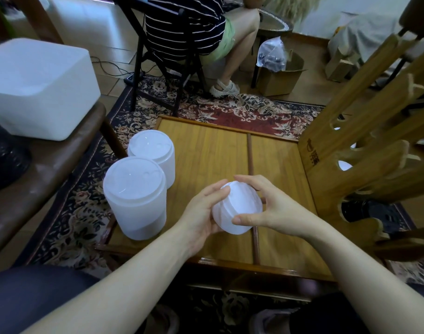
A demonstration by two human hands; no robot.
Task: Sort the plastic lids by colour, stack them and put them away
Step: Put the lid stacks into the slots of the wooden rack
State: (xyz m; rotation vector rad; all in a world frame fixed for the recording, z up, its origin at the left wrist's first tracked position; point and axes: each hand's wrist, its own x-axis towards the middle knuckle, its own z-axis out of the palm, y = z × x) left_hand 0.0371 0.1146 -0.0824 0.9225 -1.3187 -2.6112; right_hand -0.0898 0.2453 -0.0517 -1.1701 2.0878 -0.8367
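Both my hands hold one short stack of white translucent plastic lids (238, 207) above the low wooden table (283, 179). My left hand (203, 213) cups it from the left and below. My right hand (268, 206) grips it from the right, thumb on the front and fingers over the top. Two tall stacks of the same white lids stand at the table's left edge, the near stack (136, 198) and the far stack (154, 160) touching each other.
A white plastic bin (37, 88) sits on a brown bench at the left. A wooden chair (365, 150) leans over the table's right side. A seated person (194, 32) and a cardboard box (280, 75) are beyond the patterned rug.
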